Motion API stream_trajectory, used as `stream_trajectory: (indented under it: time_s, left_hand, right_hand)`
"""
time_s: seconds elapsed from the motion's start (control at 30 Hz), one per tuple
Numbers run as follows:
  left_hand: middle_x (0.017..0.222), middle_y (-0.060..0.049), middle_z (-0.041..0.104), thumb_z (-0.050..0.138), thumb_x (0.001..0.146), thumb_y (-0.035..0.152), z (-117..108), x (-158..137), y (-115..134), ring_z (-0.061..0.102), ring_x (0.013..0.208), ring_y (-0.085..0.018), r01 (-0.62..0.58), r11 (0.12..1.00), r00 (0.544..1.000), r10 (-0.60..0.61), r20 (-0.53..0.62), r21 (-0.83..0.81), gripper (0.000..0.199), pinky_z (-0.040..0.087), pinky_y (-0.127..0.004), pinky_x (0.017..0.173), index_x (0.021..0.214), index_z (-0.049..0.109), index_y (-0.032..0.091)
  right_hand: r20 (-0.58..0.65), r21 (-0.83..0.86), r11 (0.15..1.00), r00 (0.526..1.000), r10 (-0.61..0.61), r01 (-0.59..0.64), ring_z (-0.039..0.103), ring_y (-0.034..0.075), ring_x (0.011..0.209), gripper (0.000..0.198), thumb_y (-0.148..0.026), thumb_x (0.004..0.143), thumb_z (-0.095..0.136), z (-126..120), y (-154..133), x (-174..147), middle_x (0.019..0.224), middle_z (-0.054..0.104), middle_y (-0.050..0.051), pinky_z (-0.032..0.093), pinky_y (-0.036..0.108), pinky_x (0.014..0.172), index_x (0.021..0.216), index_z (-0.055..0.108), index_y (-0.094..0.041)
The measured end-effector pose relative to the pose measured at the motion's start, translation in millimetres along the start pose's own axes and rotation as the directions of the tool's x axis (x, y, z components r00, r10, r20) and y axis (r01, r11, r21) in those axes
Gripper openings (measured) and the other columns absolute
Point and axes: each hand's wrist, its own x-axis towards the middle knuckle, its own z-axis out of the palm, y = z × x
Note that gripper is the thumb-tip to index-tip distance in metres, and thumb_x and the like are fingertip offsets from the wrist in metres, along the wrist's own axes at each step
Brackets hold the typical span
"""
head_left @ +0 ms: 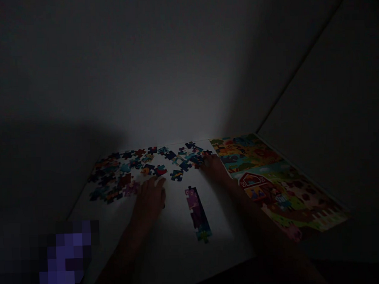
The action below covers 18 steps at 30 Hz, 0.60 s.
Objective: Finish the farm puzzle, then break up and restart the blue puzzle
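The light is dim over a white table [175, 217] with jigsaw pieces on it. My left hand [150, 194] rests palm down, its fingers stretched out toward a purple puzzle piece [131, 188] and a dark piece with a red shape [160, 170]. My right hand [214, 168] reaches into a cluster of blue puzzle pieces [185, 165]; its fingertips are too dark to show whether they grip one. Between my forearms lies a joined strip of puzzle pieces [196, 214], purple at the far end and green-blue at the near end.
A heap of loose puzzle pieces [111, 178] spreads over the table's left side. On the right lies a colourful farm picture sheet [272, 184]. A pale wall [174, 76] rises behind the table. At lower left is a blurred purple patch [65, 262].
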Motion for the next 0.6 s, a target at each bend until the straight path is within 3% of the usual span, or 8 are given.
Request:
stream_trajectory:
  time_s: [0.1, 0.33, 0.47, 0.6]
  left_hand:
    - [0.128, -0.013, 0.062, 0.043, 0.096, 0.021, 18, 20, 8, 0.056, 0.117, -0.029, -0.07, 0.992, 0.998, 0.07, 0.001, -0.106, 0.031, 0.047, -0.047, 0.096, 0.12, 0.063, 0.02]
    - [0.135, -0.009, 0.059, 0.041, 0.099, 0.033, 33, 28, -4, 0.051, 0.126, -0.028, -0.081, 0.971, 0.992, 0.1, 0.077, -0.224, 0.035, 0.04, -0.049, 0.107, 0.124, 0.063, 0.024]
    - [0.133, -0.009, 0.061, 0.042, 0.098, 0.032, 33, 30, -5, 0.052, 0.125, -0.029, -0.055, 0.973, 0.994, 0.074, 0.079, -0.225, 0.034, 0.041, -0.051, 0.107, 0.122, 0.065, 0.024]
    - [0.132, -0.009, 0.062, 0.046, 0.095, 0.03, 33, 31, -4, 0.052, 0.125, -0.03, -0.028, 0.974, 0.998, 0.04, 0.048, -0.223, 0.032, 0.041, -0.052, 0.107, 0.119, 0.067, 0.024]
  right_hand:
    - [0.008, -0.011, 0.998, 0.998, 0.066, -0.066, 0.058, 0.031, 0.116, 0.052, -0.043, 0.077, 0.076, 10, 8, 11, 0.122, 0.063, 0.016, 0.047, 0.046, 0.097, 0.121, 0.064, -0.018]
    - [0.151, 0.056, 0.998, 0.988, -0.023, 0.015, 0.054, 0.028, 0.12, 0.039, -0.04, 0.078, 0.076, 3, 18, 0, 0.123, 0.062, 0.012, 0.044, 0.042, 0.1, 0.113, 0.071, -0.024]
    - [0.192, 0.092, 0.992, 0.979, 0.072, -0.091, 0.059, 0.026, 0.105, 0.033, -0.039, 0.075, 0.077, -6, 16, -1, 0.107, 0.065, 0.011, 0.048, 0.037, 0.09, 0.099, 0.069, -0.018]
    - [0.23, 0.16, 0.97, 0.963, 0.143, -0.183, 0.061, 0.022, 0.089, 0.038, -0.043, 0.076, 0.074, -14, 16, -3, 0.103, 0.064, 0.01, 0.051, 0.032, 0.076, 0.102, 0.065, -0.016]
